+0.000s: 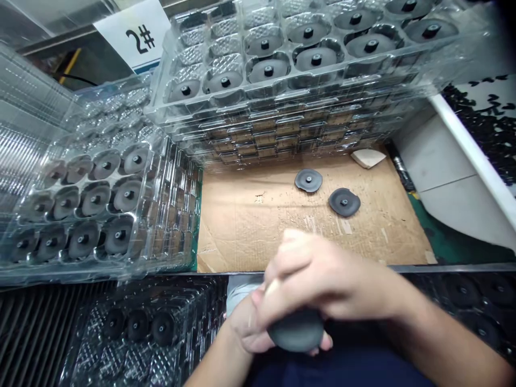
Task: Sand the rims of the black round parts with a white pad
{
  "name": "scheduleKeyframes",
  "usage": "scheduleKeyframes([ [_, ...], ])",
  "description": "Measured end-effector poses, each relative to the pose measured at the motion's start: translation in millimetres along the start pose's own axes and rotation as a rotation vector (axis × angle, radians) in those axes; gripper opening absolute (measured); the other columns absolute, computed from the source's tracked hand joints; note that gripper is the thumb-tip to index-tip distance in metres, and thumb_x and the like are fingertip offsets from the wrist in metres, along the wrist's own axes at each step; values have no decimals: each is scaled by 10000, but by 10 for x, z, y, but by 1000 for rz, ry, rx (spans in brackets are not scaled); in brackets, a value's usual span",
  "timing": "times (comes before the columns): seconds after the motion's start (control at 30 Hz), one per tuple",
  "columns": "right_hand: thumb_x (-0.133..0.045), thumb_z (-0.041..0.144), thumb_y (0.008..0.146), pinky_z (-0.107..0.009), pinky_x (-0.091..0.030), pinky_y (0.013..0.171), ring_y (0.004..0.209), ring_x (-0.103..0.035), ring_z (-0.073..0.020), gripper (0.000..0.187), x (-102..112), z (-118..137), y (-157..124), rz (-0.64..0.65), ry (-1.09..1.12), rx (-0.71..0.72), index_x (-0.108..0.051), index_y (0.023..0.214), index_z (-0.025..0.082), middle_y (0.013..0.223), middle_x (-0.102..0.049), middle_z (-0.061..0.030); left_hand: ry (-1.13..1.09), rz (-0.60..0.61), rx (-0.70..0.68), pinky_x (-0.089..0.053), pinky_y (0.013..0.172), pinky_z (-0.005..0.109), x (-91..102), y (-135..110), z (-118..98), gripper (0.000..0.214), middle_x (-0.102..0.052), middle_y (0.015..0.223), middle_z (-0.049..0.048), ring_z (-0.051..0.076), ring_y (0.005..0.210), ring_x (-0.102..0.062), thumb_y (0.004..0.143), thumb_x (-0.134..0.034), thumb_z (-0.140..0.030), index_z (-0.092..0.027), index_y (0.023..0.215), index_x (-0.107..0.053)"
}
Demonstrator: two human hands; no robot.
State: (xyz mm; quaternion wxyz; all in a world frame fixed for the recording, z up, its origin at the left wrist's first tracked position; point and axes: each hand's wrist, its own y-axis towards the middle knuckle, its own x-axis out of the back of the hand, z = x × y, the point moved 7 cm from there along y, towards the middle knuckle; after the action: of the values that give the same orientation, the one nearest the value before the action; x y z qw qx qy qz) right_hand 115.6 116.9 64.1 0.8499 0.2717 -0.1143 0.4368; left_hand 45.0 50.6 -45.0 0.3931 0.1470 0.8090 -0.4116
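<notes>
Both my hands meet low in the middle of the head view, close to my body. My right hand (322, 279) lies on top, its fingers curled over a dark grey rubber disc (296, 330). My left hand (245, 325) is underneath and cups the same disc from below; most of its fingers are hidden. On the cardboard sheet (250, 215) beyond lie two loose grey discs (308, 180) (344, 202), each with a small black hub in its centre.
A stack of clear plastic trays (290, 107) holding discs stands at the back; another stack (100, 193) stands on the left. A lower tray (141, 328) sits front left. A "2#" sign (137, 35) is at the top left. A white bin edge (467, 134) runs on the right.
</notes>
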Motion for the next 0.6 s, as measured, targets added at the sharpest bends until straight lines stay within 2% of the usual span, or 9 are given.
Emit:
scheduleKeyframes([
  [0.07,-498,87,903,-255,-380,720,782,-582,-104,240,146,-223,-124,-162,-82,-174,-686,1010,190,855,-679,3,-65,133,101,-552,551,266,-133,27,29,236,-735,764,17,205,670,-716,721,-675,-339,-183,889,-728],
  [0.13,-506,103,900,-247,-412,717,798,-594,-118,234,174,-444,-317,-273,-149,-346,-688,1005,206,880,-694,-10,-152,230,131,-563,562,237,-231,50,-3,414,-754,841,37,193,692,-719,587,-798,-373,-226,966,-714],
  [0.23,-500,126,892,-263,-457,730,813,-624,-138,241,-96,-742,-602,-297,-146,-507,-692,1005,222,895,-707,-19,-230,293,83,-579,640,251,-285,68,-93,520,-751,909,71,214,771,-719,530,-840,-391,-198,993,-703],
  [0.3,-514,128,863,-280,-477,688,756,-635,-158,230,-326,-892,-739,-287,-146,-554,-707,955,213,827,-712,-24,-224,289,41,-575,674,258,-276,68,-136,553,-742,926,73,220,792,-714,533,-838,-401,-177,1015,-689],
  [0.37,-538,142,840,-282,-487,644,700,-638,-165,204,-446,-972,-817,-291,-144,-592,-718,905,213,763,-704,-19,-194,255,1,-566,700,257,-246,67,-171,560,-735,933,65,215,803,-710,539,-836,-399,-173,1028,-683],
  [0.47,-513,195,882,-273,-492,613,725,-641,-170,214,-294,-881,-816,-395,-165,-678,-691,1000,212,804,-692,-29,-129,165,-69,-542,764,253,-186,66,-223,489,-725,974,46,207,854,-699,585,-823,-342,-191,1030,-689],
  [0.53,-497,230,912,-257,-484,591,794,-639,-174,222,-43,-645,-746,-571,-203,-713,-654,1069,215,915,-687,-45,-96,95,-138,-528,798,260,-148,66,-260,487,-715,1017,35,211,900,-685,592,-821,-319,-213,1047,-681],
  [0.6,-523,207,904,-239,-480,602,829,-629,-163,194,167,-293,-615,-762,-239,-623,-644,1056,219,981,-681,-40,-64,10,-243,-506,830,237,-102,62,-309,528,-707,1044,25,188,938,-665,575,-833,-289,-227,1072,-668],
])
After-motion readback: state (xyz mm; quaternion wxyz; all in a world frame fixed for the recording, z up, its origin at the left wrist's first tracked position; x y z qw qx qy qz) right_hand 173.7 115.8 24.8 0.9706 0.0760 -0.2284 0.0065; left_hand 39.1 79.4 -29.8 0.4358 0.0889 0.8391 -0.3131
